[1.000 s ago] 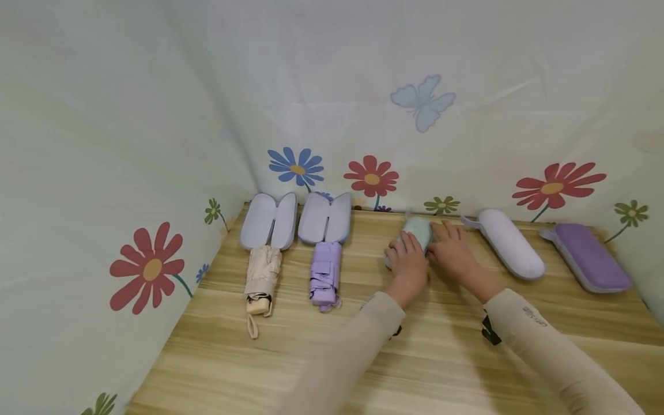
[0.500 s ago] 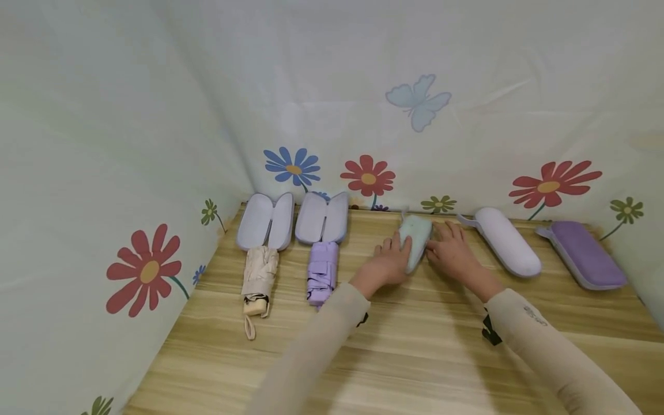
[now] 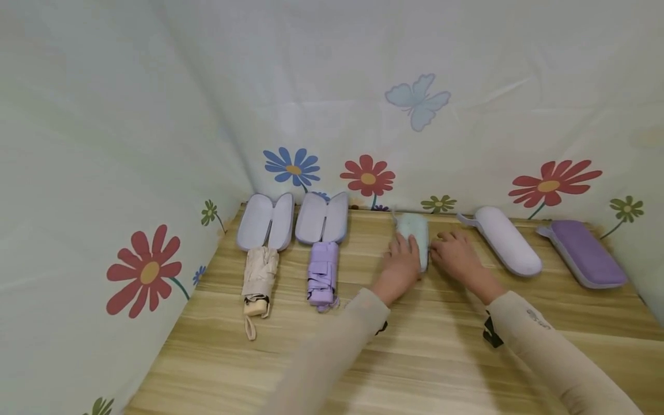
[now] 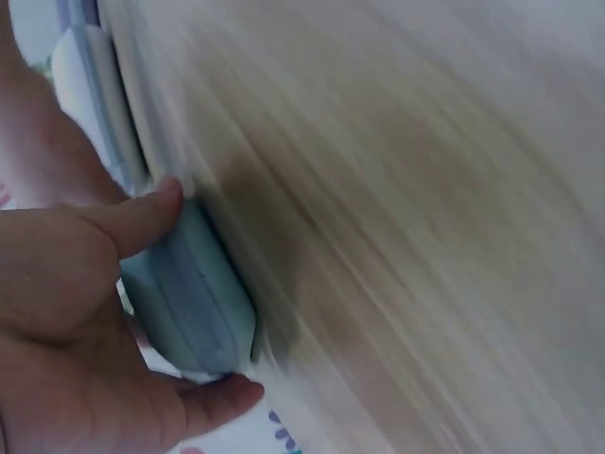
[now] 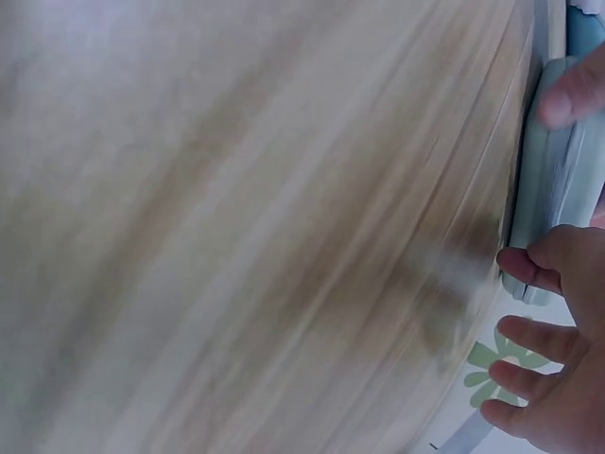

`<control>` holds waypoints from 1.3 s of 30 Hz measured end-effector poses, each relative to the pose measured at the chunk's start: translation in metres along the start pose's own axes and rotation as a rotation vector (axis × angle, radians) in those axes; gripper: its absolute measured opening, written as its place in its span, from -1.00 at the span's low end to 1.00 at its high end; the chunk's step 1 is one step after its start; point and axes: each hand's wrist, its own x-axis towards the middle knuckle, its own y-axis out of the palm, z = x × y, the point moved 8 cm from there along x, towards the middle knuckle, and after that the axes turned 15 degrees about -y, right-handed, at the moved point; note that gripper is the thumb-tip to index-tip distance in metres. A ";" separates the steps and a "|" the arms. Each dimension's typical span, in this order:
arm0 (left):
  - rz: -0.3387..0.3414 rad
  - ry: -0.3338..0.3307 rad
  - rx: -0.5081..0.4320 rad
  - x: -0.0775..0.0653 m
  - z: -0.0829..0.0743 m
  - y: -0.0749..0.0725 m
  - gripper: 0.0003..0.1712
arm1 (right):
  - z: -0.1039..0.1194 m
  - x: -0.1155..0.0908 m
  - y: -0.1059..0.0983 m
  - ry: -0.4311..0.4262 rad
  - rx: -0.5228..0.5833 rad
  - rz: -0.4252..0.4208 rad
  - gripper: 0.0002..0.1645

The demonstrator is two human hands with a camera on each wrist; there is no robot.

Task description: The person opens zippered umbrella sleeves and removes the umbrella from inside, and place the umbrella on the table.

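A mint-green zip case (image 3: 413, 225) lies near the back edge of the table, with a small loop at its far end. My left hand (image 3: 399, 268) grips it from the near left. In the left wrist view, the thumb and a finger lie at opposite ends of the case (image 4: 194, 303), whose grey seam faces the camera. At the right side is my right hand (image 3: 459, 256). In the right wrist view, its thumb and index finger pinch together at the edge of the case (image 5: 534, 180), other fingers spread; the pinched bit is hidden.
Two opened cases (image 3: 258, 222) (image 3: 313, 222) stand at the back left. Before them lie a beige folded umbrella (image 3: 261, 274) and a purple folded umbrella (image 3: 323, 271). A white case (image 3: 507, 242) and a purple case (image 3: 586, 253) lie closed at right. A flowered curtain (image 3: 332, 86) backs the table.
My left hand slid off the case's top to its near left side, then moved back partly over it. The case has turned straighter. My right hand stayed beside it, fingers drawn in more.
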 end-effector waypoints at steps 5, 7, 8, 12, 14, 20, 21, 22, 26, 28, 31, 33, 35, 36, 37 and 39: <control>0.031 -0.131 -0.022 0.011 -0.012 0.004 0.16 | 0.001 -0.005 -0.003 -0.011 0.005 0.000 -0.78; 0.040 -0.156 -0.009 0.016 -0.016 0.005 0.17 | 0.002 -0.007 -0.004 -0.021 0.003 -0.002 -0.81; 0.046 -0.153 -0.001 0.018 -0.017 0.006 0.16 | 0.003 -0.008 -0.005 -0.030 -0.001 -0.001 -0.82; 0.009 -0.071 0.018 0.024 -0.015 0.008 0.16 | 0.007 -0.011 -0.007 -0.057 0.000 0.014 -0.86; -0.016 0.000 0.014 0.024 -0.012 0.006 0.14 | 0.008 -0.012 -0.008 -0.061 -0.001 0.019 -0.87; -0.012 0.130 0.028 0.027 -0.001 0.002 0.14 | 0.002 -0.012 -0.003 -0.029 -0.002 0.030 -0.85; 0.002 0.144 0.041 0.027 0.000 0.002 0.14 | 0.001 -0.011 -0.002 -0.024 -0.001 0.029 -0.85; 0.015 0.160 0.058 0.027 0.002 0.001 0.13 | 0.000 -0.011 -0.001 -0.022 0.002 0.023 -0.85; 0.012 0.218 0.128 0.025 0.004 -0.001 0.10 | -0.002 -0.012 -0.002 -0.025 0.012 -0.007 -0.86; -0.008 0.234 0.155 0.024 0.005 -0.002 0.09 | -0.002 -0.012 -0.003 -0.033 0.010 -0.020 -0.87; -0.033 0.241 0.169 0.024 0.005 -0.002 0.07 | -0.002 -0.013 -0.005 -0.040 0.000 -0.033 -0.86; -0.039 0.241 0.169 0.024 0.005 -0.002 0.07 | -0.002 -0.013 -0.006 -0.046 -0.014 -0.039 -0.84; -0.039 0.235 0.164 0.024 0.005 -0.002 0.06 | -0.002 -0.013 -0.006 -0.051 -0.024 -0.045 -0.84; -0.040 0.232 0.165 0.024 0.005 -0.002 0.06 | -0.002 -0.013 -0.006 -0.053 -0.027 -0.047 -0.84; -0.046 0.231 0.164 0.023 0.004 -0.002 0.06 | -0.002 -0.013 -0.006 -0.056 -0.031 -0.048 -0.84; -0.061 0.223 0.169 0.023 0.004 -0.002 0.05 | -0.002 -0.013 -0.006 -0.062 -0.039 -0.051 -0.83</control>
